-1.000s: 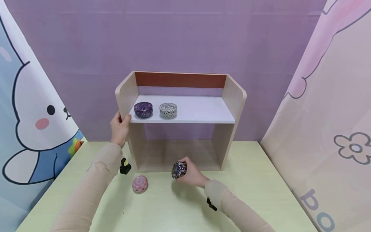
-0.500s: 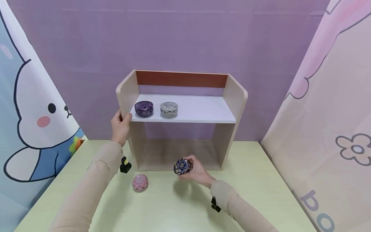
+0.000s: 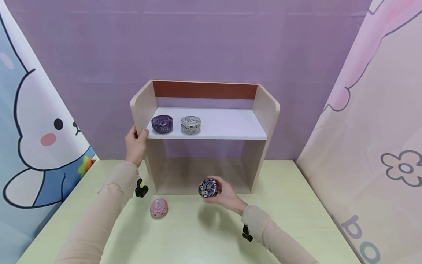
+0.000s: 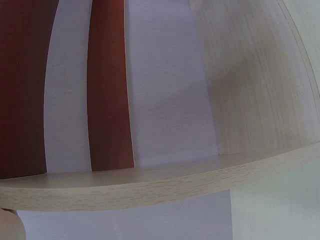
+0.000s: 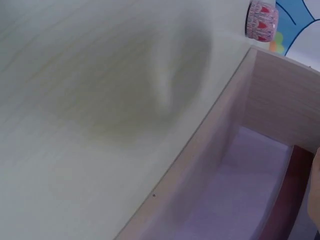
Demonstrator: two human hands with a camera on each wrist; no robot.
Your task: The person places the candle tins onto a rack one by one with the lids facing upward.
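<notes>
My left hand (image 3: 135,148) grips the left side panel of a small two-level wooden shelf (image 3: 259,167), thumb at the front edge by the white upper board (image 3: 227,124). In the left wrist view a bit of that hand (image 4: 10,226) shows beside the panel edge. My right hand (image 3: 225,195) holds a round dark blue patterned tin (image 3: 207,188) by its side, raised above the table before the lower level, its patterned round face turned to the head camera. On the upper board stand a purple tin (image 3: 162,124) and a black-and-white tin (image 3: 190,125).
A pink patterned tin (image 3: 159,208) rests on the pale table (image 3: 178,234), in front of the shelf's left corner. Behind the shelf hangs a purple backdrop (image 3: 211,44). Printed cloths, one with a rabbit (image 3: 49,121), flank the table on both sides.
The right hand has shifted slightly right and turned the blue tin, so that its round face now shows more fully. The left hand keeps its grip on the shelf.
</notes>
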